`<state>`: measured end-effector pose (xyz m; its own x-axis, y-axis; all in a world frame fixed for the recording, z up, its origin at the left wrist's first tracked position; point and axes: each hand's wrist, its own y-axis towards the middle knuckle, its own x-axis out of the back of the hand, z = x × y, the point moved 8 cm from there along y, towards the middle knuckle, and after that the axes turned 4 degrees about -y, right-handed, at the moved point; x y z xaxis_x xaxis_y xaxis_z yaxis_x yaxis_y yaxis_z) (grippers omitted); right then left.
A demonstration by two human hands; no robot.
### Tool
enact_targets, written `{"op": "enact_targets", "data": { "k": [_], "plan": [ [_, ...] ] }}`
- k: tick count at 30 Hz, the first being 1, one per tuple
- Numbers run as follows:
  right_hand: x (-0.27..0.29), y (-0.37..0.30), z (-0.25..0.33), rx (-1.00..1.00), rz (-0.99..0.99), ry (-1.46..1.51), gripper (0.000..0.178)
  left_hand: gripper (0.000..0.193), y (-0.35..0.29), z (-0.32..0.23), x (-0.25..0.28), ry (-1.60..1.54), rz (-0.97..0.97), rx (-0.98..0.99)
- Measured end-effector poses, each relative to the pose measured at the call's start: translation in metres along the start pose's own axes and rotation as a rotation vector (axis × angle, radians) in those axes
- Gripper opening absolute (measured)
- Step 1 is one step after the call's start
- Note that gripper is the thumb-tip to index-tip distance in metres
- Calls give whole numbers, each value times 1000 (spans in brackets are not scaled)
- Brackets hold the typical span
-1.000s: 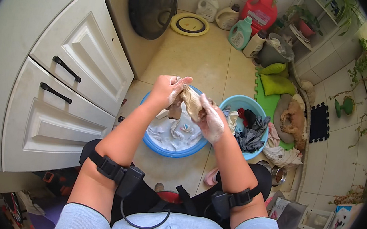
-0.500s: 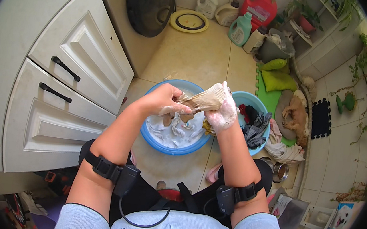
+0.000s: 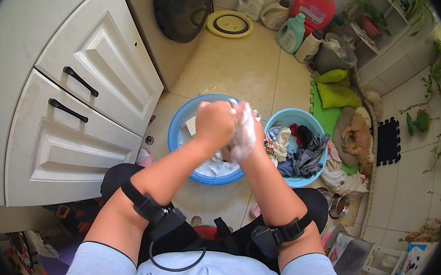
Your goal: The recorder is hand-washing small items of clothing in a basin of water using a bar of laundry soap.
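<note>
My left hand point(image 3: 215, 122) and my right hand point(image 3: 247, 135) are pressed together above a blue basin point(image 3: 172, 148). My left hand is closed in a fist. White suds cover much of my right hand, whose fingers are partly hidden. Between them they grip a beige sock, now almost wholly hidden by the hands. Foamy water and white cloth point(image 3: 212, 168) are in the basin under my wrists. A pale, flat-sided block point(image 3: 191, 126) shows at the basin's left inside.
Right of the hands stands a light blue basin point(image 3: 320, 167) of clothes. Detergent bottles point(image 3: 291, 33) line the back wall near a yellow folded basin point(image 3: 230, 23). A dog point(image 3: 359, 138) lies at the right by metal bowls point(image 3: 339, 206). White cabinets point(image 3: 90, 97) border the left.
The sock was stretched between my spread hands. Now the hands have come together, my left hand moving right and my right hand left, bunching the sock between them.
</note>
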<state>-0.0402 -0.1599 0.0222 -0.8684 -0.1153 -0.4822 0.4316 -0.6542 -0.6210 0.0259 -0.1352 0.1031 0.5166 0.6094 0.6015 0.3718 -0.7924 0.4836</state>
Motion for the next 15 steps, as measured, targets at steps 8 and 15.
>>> {"op": "enact_targets", "data": {
  "k": [8,15],
  "plan": [
    [4,28,-11,-64,174,225,26,42,-9,-17,-8,91,9,-58],
    [7,23,-10,-53,217,45,31,44,-7,-7,-2,127,25,112]
  ]
}}
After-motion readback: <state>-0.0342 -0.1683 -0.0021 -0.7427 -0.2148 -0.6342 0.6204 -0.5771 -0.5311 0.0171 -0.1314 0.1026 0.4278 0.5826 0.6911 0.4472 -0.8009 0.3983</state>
